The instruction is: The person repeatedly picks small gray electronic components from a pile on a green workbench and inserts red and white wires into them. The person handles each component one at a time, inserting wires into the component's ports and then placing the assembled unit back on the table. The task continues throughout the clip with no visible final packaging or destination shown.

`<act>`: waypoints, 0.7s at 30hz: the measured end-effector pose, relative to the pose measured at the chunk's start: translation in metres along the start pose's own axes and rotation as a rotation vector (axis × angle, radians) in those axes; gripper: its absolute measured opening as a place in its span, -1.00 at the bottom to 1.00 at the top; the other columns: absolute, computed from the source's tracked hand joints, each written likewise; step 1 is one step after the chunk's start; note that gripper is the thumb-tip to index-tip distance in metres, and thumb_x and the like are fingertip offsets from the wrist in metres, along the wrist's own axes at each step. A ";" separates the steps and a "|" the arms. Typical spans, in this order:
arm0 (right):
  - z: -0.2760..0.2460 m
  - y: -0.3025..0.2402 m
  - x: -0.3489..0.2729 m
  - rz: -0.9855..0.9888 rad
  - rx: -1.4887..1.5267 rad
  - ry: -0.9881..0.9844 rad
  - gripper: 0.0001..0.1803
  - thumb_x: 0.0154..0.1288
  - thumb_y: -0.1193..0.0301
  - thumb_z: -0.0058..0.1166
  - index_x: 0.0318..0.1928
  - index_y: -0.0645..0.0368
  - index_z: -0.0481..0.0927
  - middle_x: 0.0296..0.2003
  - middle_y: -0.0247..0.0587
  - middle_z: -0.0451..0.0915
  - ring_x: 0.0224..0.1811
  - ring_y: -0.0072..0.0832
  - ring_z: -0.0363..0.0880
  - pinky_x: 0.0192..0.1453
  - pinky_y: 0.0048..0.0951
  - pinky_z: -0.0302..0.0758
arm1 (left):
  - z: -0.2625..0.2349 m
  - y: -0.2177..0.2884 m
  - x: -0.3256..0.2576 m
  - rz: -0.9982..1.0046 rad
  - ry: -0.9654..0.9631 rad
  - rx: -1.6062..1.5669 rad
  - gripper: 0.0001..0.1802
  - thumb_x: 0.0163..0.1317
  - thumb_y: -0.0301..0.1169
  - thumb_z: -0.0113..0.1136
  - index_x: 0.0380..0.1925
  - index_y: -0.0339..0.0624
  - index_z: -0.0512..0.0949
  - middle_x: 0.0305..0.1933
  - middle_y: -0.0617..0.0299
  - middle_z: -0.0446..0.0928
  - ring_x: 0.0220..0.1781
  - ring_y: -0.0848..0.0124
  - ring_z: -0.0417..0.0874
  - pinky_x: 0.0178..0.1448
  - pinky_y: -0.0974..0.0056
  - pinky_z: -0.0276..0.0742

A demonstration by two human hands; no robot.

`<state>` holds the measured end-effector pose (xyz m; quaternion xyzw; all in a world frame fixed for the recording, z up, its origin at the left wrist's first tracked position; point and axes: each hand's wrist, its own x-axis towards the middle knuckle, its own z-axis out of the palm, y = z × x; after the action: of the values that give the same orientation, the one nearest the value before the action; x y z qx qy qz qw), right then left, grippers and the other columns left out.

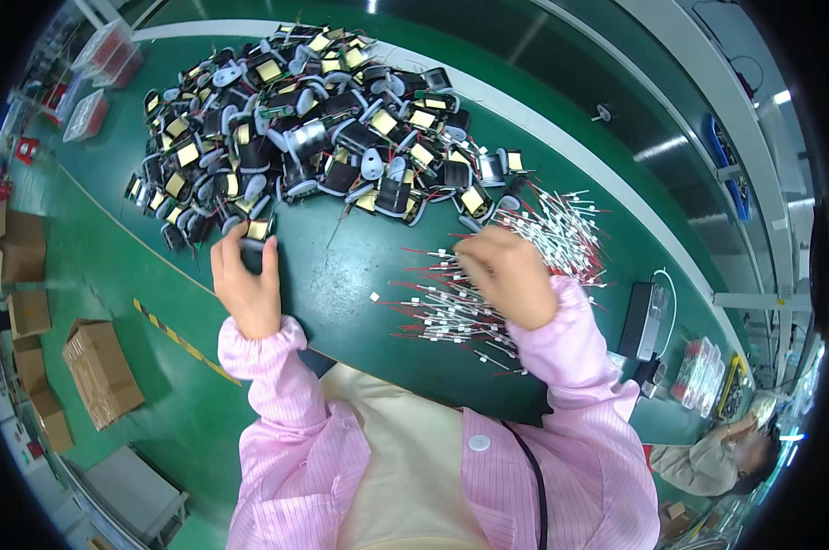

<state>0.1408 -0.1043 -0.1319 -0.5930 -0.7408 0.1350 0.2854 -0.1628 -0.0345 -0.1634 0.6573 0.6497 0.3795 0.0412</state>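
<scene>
Near the table's left front edge, my left hand has thumb and fingers closed around a small black coil-like part with a yellow pad. This part sits just in front of a large heap of similar black parts with grey round ends and yellow pads. Over on the right, my right hand is bent above a spread of thin red and white wires with small white connectors. Its fingers are curled together, and whatever is between them is hidden. More wires lie bunched beyond that hand.
A small white piece lies between my hands on the green table. To the right are a black box-shaped device with a white cable and clear plastic packs. Cardboard boxes stand on the left floor; another person sits at lower right.
</scene>
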 end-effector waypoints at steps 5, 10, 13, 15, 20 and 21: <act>0.026 -0.012 0.009 -0.163 -0.392 -0.050 -0.94 -0.08 0.48 0.13 -0.52 0.17 0.54 -0.50 -0.25 0.44 -0.34 -0.33 0.51 -0.30 -0.32 0.45 | -0.020 0.009 -0.017 -0.209 -0.160 -0.582 -0.61 0.16 -0.69 0.17 0.03 -0.34 0.50 0.09 0.15 0.44 -0.10 0.47 0.52 0.00 0.39 0.50; 0.025 -0.015 0.015 -0.226 -0.421 -0.046 -0.94 -0.07 0.46 0.10 -0.53 0.13 0.49 -0.50 -0.26 0.41 -0.35 -0.34 0.47 -0.22 -0.28 0.40 | -0.020 0.017 -0.020 -0.360 -0.224 -1.039 -0.65 0.23 -0.58 -0.01 0.03 -0.41 0.46 0.10 0.07 0.47 0.07 0.36 0.52 0.18 0.32 0.39; 0.018 -0.021 0.017 -0.272 -0.218 0.107 -0.91 -0.05 0.51 0.13 -0.47 0.16 0.50 -0.49 -0.22 0.43 -0.37 -0.27 0.46 -0.12 -0.21 0.40 | -0.013 0.025 -0.021 -0.411 -0.226 -1.381 -0.67 0.20 -0.49 -0.03 -0.04 -0.39 0.45 0.09 -0.03 0.45 0.06 0.28 0.49 0.11 0.29 0.42; 0.010 -0.027 0.015 -0.282 -0.014 0.220 -0.88 -0.05 0.54 0.14 -0.42 0.17 0.51 -0.50 -0.20 0.44 -0.38 -0.24 0.47 -0.10 -0.16 0.40 | -0.007 0.021 -0.024 -0.472 -0.243 -1.517 -0.67 0.23 -0.44 0.02 -0.02 -0.35 0.42 0.09 -0.05 0.44 0.07 0.30 0.47 0.13 0.28 0.41; -0.004 -0.051 0.008 -0.189 0.437 0.204 -0.86 0.05 0.58 0.11 -0.31 0.23 0.53 -0.44 -0.17 0.51 -0.33 -0.19 0.52 -0.13 -0.25 0.46 | -0.006 0.018 -0.026 -0.519 -0.376 -1.635 -0.71 0.20 -0.56 0.04 -0.06 -0.24 0.35 -0.06 0.10 0.40 -0.07 0.42 0.47 -0.02 0.39 0.43; -0.003 -0.054 0.006 -0.169 0.488 0.215 -0.87 0.06 0.58 0.10 -0.31 0.25 0.54 -0.43 -0.17 0.52 -0.34 -0.20 0.53 -0.18 -0.28 0.47 | -0.004 0.011 -0.023 -0.403 -0.483 -1.651 -0.74 0.20 -0.56 0.03 -0.10 -0.22 0.33 -0.13 0.14 0.37 -0.09 0.41 0.47 -0.02 0.39 0.44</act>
<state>0.0983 -0.1126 -0.0989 -0.4535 -0.6987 0.2213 0.5070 -0.1531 -0.0585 -0.1650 0.3529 0.2452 0.5640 0.7052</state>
